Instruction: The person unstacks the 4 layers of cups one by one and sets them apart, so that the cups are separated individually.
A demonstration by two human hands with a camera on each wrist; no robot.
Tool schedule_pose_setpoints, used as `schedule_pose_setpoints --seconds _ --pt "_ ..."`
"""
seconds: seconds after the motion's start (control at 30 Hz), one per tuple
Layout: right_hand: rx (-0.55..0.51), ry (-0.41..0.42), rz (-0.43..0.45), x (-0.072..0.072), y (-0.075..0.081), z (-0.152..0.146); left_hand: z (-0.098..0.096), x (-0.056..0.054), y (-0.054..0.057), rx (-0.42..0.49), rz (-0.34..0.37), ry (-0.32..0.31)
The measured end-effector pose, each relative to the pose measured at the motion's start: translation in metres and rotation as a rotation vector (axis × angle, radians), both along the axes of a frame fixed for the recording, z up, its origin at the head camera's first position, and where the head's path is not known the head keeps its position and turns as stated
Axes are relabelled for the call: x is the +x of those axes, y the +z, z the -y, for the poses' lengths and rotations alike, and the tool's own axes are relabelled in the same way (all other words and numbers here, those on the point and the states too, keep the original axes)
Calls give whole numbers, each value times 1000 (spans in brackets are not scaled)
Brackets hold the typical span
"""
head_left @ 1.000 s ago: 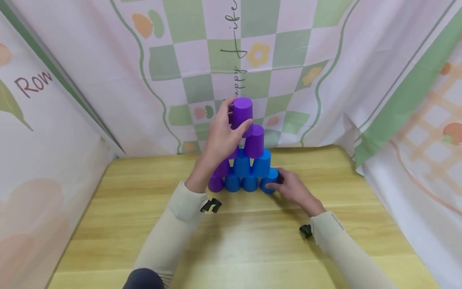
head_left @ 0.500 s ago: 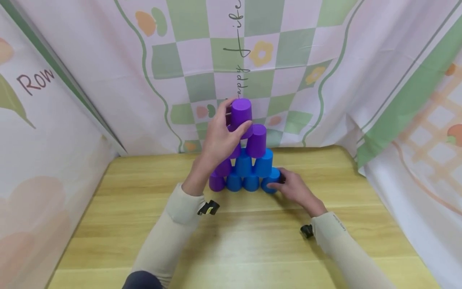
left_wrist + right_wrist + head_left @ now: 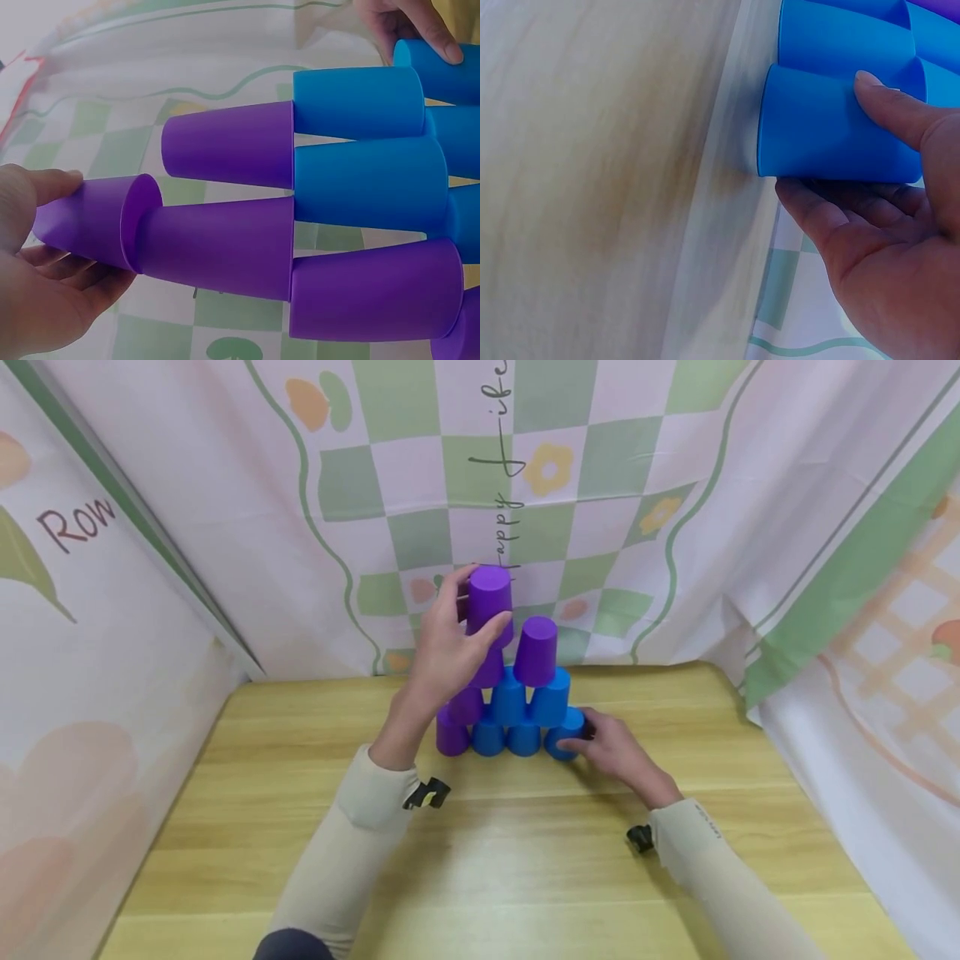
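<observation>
Purple and blue cups stand upside down in a stepped pyramid. My left hand (image 3: 442,647) grips an upturned purple cup (image 3: 491,597) at the top, thumb on one side and fingers on the other. In the left wrist view, this cup's rim overlaps the narrow end of the left third-row purple cup (image 3: 217,246), and it looks slightly tilted. Beside that one stands the right third-row purple cup (image 3: 536,652). Low down, my right hand (image 3: 617,752) holds the bottom row's rightmost blue cup (image 3: 832,124) between thumb and fingers.
Under the pyramid, the second row has a purple cup (image 3: 467,704) at left and blue cups (image 3: 550,697) beside it. All stand on a wooden table (image 3: 525,860). A checkered curtain (image 3: 480,485) hangs close behind, with more cloth at both sides.
My left hand has shifted left with the purple cup, away from the right third-row cup and over the left one. The right hand keeps its hold on the blue cup.
</observation>
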State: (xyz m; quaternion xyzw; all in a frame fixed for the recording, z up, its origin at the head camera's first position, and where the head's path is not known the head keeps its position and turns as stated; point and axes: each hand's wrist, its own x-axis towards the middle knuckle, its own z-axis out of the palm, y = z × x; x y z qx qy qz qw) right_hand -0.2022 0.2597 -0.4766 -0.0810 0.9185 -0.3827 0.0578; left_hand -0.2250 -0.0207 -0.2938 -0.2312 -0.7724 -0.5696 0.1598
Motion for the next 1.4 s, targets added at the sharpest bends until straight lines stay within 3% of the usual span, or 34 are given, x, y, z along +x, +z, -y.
schedule_pose_setpoints --seconds 0.37,0.63,1.4 --pt "5 -10 0 -1 -2 0 13 6 -1 16 13 43" --pt "9 -10 13 -1 0 1 25 8 -7 68 -22 50" --pt "24 -14 6 1 3 1 57 15 -14 93 26 154"
